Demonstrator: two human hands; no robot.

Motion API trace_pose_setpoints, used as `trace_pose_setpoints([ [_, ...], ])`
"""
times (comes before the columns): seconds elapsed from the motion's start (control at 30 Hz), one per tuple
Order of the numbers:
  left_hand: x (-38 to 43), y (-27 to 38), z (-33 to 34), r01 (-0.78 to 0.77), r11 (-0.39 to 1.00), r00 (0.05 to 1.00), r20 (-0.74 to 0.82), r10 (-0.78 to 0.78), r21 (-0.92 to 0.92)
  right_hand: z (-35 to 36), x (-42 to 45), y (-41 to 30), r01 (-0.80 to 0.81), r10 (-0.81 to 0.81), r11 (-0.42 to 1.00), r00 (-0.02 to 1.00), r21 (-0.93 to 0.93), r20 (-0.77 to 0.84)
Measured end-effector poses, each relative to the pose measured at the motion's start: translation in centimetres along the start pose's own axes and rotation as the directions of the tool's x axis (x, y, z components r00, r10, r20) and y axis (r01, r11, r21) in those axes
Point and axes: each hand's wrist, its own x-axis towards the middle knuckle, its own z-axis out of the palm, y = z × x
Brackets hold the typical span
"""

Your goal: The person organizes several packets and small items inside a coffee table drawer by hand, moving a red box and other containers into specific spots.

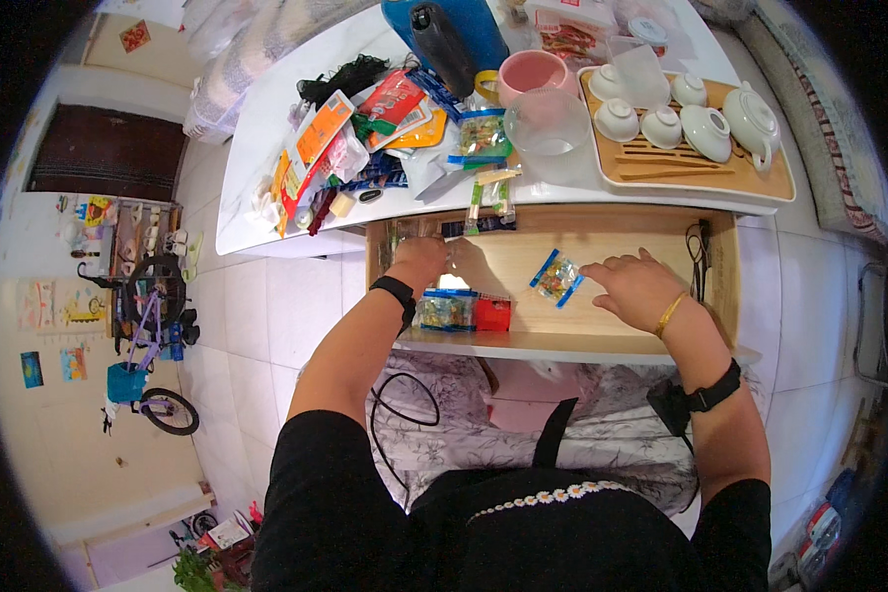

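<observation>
An open wooden drawer (533,314) lies before me. My left hand (423,260) reaches down into its left end, by some clear plastic packaging (396,231). Its fingertips are partly hidden, so I cannot tell whether it grips anything. Below it are blue-edged clear packets (448,309) and a red packet (493,314). My right hand (634,287) hovers over the drawer's right half with its fingers apart. One fingertip meets or nearly meets the right edge of a small blue-edged sachet (557,278) with colourful contents. Black-handled scissors (698,259) lie along the right wall.
On the marble-patterned tabletop (255,177), snack packets (325,133) are heaped at the left. A clear plastic cup (547,126) stands near a pink mug (536,74). At the right, a tea tray (681,185) holds white cups and a teapot (751,122). Slim green-and-white sachets (488,196) overhang the drawer.
</observation>
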Motion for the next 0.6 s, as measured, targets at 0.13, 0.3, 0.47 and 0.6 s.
trace_pose_setpoints([
  [0.13, 0.2, 0.2, 0.0, -0.017, 0.998, 0.999, 0.050, 0.014, 0.058, -0.1, -0.1, 0.1, 0.003, -0.003, 1.000, 1.000, 0.007, -0.011],
  [0.3, 1.9, -0.2, 2.4, 0.098, 0.995, 0.995, 0.026, -0.098, 0.020, -0.2, 0.0, 0.1, 0.034, -0.034, 0.999, 0.999, 0.024, -0.022],
  [0.47, 2.2, -0.7, 2.8, 0.154, 0.987, 0.987, -0.031, -0.156, -0.047, -0.4, -0.1, 0.0, 0.025, -0.024, 0.999, 1.000, 0.025, -0.006],
  [0.6, 1.0, -2.4, 1.6, 0.210, 0.968, 0.975, -0.042, -0.218, -0.137, -0.2, -0.1, -0.1, 0.011, -0.011, 1.000, 1.000, -0.007, 0.008],
])
